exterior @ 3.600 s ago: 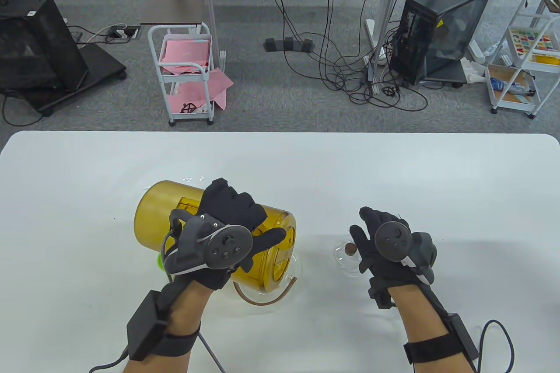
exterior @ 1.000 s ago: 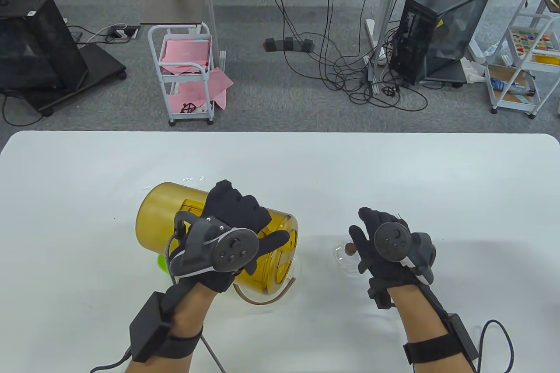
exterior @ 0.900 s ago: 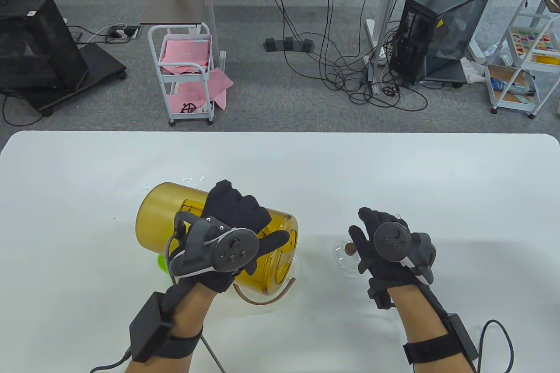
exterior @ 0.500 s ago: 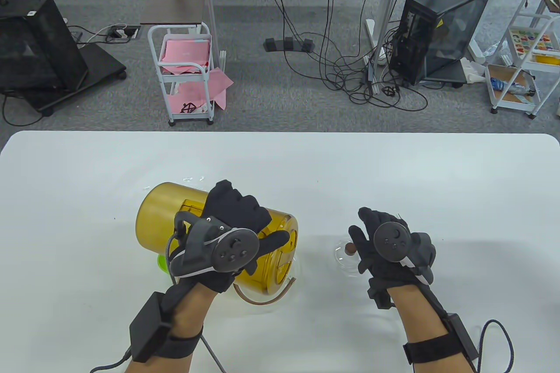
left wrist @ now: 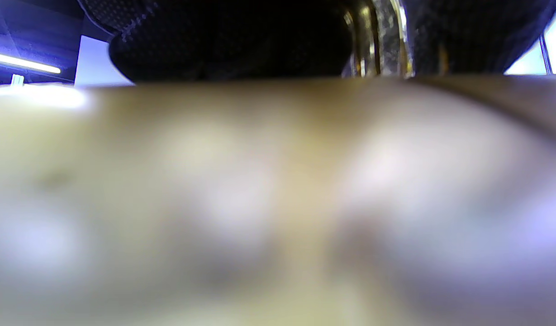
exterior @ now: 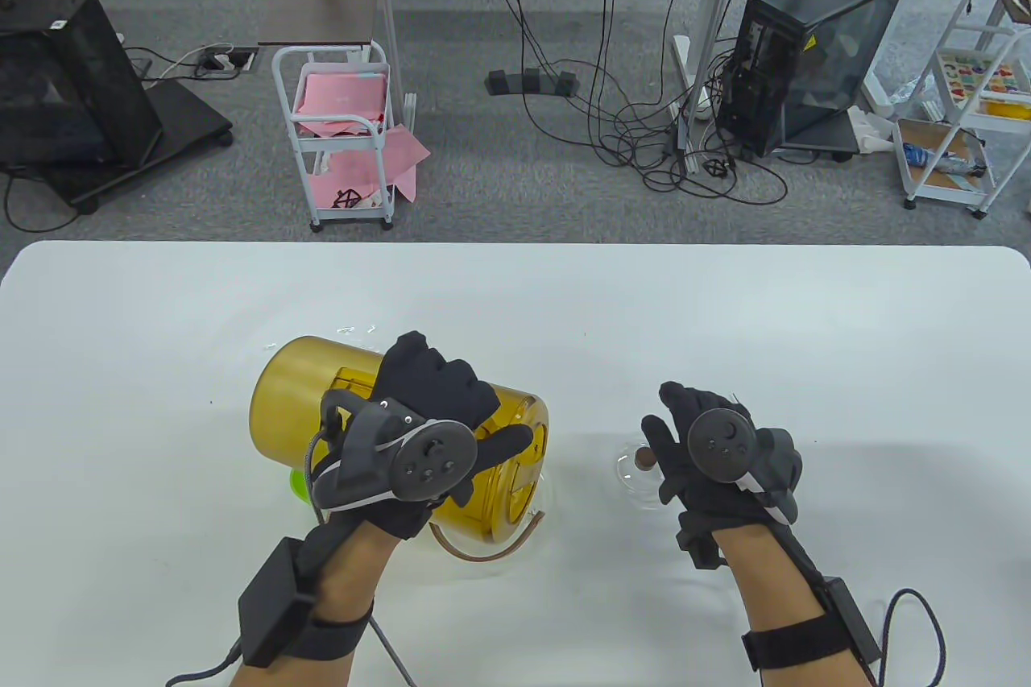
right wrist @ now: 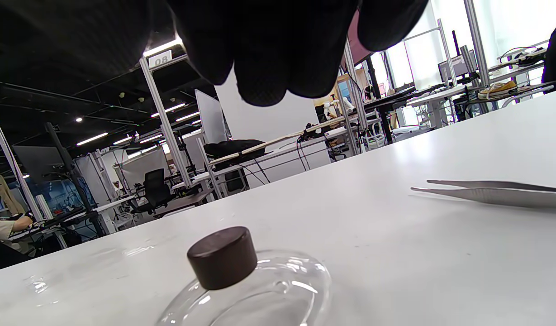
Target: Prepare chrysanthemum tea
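Barely shifted since three and a half seconds back: left hand (exterior: 427,429) a touch higher and further right on the jug (exterior: 282,389), otherwise same pose, and unmoved over the last second; right hand (exterior: 709,453) unmoved throughout. Grips the amber jug with the left, fingers over its upper side, thumb toward its mouth end; tilted steeply, mouth lowered toward a brown-rimmed glass pot (exterior: 491,554) just below. Mostly hidden under jug and hand, that pot: only an arc of rim and some clear glass visible. Cannot tell whether anything pours. Peeks out under the left wrist, a small green thing (exterior: 298,484), too covered to name. Fills the left wrist view with amber blur (left wrist: 278,203), with only dark glove (left wrist: 223,40) sharp along the top. Hovers with the right over a clear glass lid (right wrist: 268,290) with a dark brown knob (right wrist: 221,257), fingers loosely curled, holding nothing, tips clear of the knob in the right wrist view. Lies flat on the white table (exterior: 805,316), that lid, half covered by the hand from above. Near it on the right, metal tweezers (right wrist: 495,192), cut off at the frame edge and barely visible in the table view.
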Available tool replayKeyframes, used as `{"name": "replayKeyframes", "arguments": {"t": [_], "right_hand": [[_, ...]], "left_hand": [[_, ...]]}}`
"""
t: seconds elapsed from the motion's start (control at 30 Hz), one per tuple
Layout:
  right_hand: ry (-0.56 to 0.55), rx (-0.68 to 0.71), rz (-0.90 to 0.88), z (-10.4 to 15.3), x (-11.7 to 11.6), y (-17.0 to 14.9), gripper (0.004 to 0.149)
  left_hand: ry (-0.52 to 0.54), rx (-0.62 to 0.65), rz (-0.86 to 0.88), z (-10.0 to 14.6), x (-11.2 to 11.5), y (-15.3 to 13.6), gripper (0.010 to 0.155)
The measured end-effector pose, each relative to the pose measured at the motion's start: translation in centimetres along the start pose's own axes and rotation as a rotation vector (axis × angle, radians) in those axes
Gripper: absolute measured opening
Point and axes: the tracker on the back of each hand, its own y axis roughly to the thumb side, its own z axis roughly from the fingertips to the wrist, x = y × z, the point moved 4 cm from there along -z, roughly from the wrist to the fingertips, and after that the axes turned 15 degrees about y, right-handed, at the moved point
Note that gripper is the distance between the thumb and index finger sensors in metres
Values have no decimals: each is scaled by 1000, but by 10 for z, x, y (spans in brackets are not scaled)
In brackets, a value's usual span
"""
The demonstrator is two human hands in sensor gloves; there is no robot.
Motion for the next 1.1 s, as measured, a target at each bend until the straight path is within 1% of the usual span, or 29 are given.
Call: {"name": "replayKeyframes", "arguments": {"t": [0.17, 0.3, 0.4, 0.5, 0.7, 0.8, 0.9, 0.97, 1.03, 1.1], "right_hand": [[-1, -2, -1, 0, 0, 0, 62], [0, -1, -3, 0, 0, 0, 62], [0, -2, 0, 0, 0, 0, 62], [-2, -3, -2, 1, 1, 0, 62], [2, -9, -3, 0, -1, -1, 63], [6, -12, -2, 0, -2, -2, 63], [3, -7, -3, 0, -2, -1, 63], [0, -4, -3, 1, -1, 0, 63], [-1, -2, -5, 0, -2, 0, 63], [4, -4, -5, -1, -3, 0, 63]], "left_hand": [[-17, -33, 43, 1, -2, -11, 54], [10, -51, 76, 1, -6, -19, 54], [44, -74, 91, 3, -15, -28, 54], [61, -109, 111, 6, -23, -42, 54], [115, -208, 275, 15, -35, -83, 54], [149, -252, 316, 22, -40, -102, 54], [228, -323, 364, 32, -50, -124, 55], [312, -373, 387, 40, -60, -137, 55], [416, -438, 403, 49, -68, -152, 55], [533, -510, 414, 60, -71, -167, 55]]}}
